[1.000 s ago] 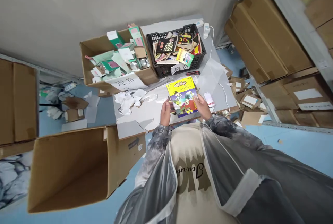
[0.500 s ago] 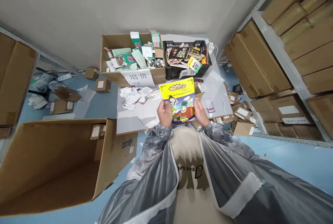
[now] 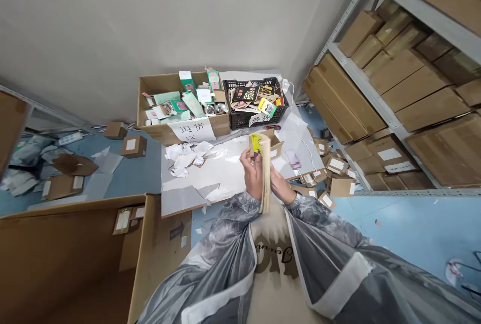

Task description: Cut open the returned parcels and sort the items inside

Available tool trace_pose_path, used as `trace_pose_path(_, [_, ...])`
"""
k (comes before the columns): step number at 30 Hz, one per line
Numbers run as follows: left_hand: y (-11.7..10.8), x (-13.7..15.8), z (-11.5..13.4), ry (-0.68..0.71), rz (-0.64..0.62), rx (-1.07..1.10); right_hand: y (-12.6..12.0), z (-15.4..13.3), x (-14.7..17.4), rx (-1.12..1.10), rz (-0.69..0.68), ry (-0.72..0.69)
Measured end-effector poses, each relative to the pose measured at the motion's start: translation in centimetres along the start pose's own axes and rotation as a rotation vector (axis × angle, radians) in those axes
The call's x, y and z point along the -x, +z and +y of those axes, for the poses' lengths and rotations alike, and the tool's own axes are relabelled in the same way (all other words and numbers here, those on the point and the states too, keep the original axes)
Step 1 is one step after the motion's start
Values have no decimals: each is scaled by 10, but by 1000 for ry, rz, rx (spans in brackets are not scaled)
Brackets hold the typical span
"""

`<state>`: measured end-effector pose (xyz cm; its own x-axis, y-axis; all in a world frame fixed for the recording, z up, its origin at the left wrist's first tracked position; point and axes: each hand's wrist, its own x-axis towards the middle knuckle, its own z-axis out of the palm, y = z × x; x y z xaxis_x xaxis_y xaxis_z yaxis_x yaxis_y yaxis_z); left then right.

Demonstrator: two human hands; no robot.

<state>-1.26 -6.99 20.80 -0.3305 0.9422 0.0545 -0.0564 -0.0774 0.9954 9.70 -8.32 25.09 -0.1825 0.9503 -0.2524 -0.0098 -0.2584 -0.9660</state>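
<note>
A thick book [image 3: 265, 173] with a yellow and purple cover is turned edge-on, its cream page edges facing me. My left hand [image 3: 252, 173] presses against the cover side, fingers bent over it. On the other side my right hand [image 3: 281, 186] grips the book, its fingertips partly hidden behind the pages. Beyond the hands, a small opened cardboard box [image 3: 276, 149] sits on the white table [image 3: 176, 201]. Crumpled white paper [image 3: 184, 158] lies to the left of the book.
At the table's back stand a cardboard carton [image 3: 150, 131] of green-white boxes and a black crate [image 3: 235, 121] of books. A large open carton [image 3: 150, 244] is at lower left. Shelves of boxes [image 3: 417, 83] rise on the right; small cartons [image 3: 334, 163] litter the floor.
The book has turned from cover facing me to edge-on, and both hands have shifted to its two sides. My view has swung slightly right and up.
</note>
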Motion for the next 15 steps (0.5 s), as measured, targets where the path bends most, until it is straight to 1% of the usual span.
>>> trace_pose_path(2, [-4,-4,1,93,56,-108,2,3,-2,-70,54,-24])
trace_pose_path(3, [-8,-8,2,105,40,-120,1,3,-3,-104,93,-17])
trace_pose_path(4, [-12,-12,3,84,-3,-94,-2,4,-5,-127,144,-1])
trace_pose_path(5, [-17,-16,3,30,-63,-31,-6,3,-8,-137,206,15])
trace_pose_path(7, [-26,-23,3,-139,-188,152,-16,1,-12,-123,346,0])
trace_pose_path(9, [-32,-23,3,-292,-249,288,-28,-3,-13,-70,469,-83])
trace_pose_path(10, [-34,-21,2,-333,-260,309,-32,-6,-12,-36,511,-128])
trace_pose_path(12, [-35,-14,2,-359,-251,295,-38,-12,-7,25,551,-183])
trace_pose_path(13, [-35,-9,3,-362,-227,290,-39,-15,-3,48,542,-187])
trace_pose_path(15, [-32,0,5,-371,-135,339,-36,-20,5,77,470,-168])
